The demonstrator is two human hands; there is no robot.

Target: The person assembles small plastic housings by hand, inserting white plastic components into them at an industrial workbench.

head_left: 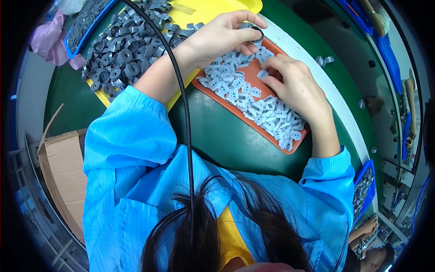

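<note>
My left hand (219, 38) reaches over the far end of an orange tray (247, 119). Its thumb and fingers grip a dark grey ring-shaped part (257, 40). Nearer the tray's right side, my right hand (299, 84) is closed, with a small white plastic piece (262, 74) at its thumb and fingertips. Many similar white pieces (238, 83) lie loose in the tray, in heaps at both ends. Beside my left forearm, a pile of grey ring-shaped parts (131, 50) fills much of a yellow tray (206, 10).
A black cable (185, 97) hangs across the view. A blue bin (71, 51) of dark bits and a pink bag (50, 41) are far left. Cardboard (65, 167) stands lower left. Finished-looking parts (324, 60) lie beyond the white strip (333, 75). Another blue bin (372, 192) is right.
</note>
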